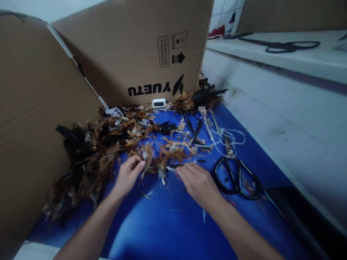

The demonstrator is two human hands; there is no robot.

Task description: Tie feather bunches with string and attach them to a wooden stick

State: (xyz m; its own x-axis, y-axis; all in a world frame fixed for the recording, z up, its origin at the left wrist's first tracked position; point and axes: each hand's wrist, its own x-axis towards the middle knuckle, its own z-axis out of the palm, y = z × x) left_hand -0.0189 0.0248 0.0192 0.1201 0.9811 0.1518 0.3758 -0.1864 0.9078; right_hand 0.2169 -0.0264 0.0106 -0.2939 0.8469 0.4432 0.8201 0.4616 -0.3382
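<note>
A heap of brown, orange and black feathers (108,144) lies on a blue mat (168,224), spread from the left towards the middle. My left hand (128,176) pinches a brown feather at the heap's near edge, fingers curled around its tip. My right hand (197,182) rests palm down on the mat just right of a small feather tuft (162,169), its fingertips touching the tuft's base, where something red shows beneath them. What the right fingers grip is hidden.
Large black scissors (237,177) lie right of my right hand, with a loop of white cord (230,139) behind them. Cardboard boxes (130,50) wall off the back and left. A small white timer (158,103) stands at the box's foot. A white ledge (284,108) carrying another pair of scissors (287,46) runs along the right.
</note>
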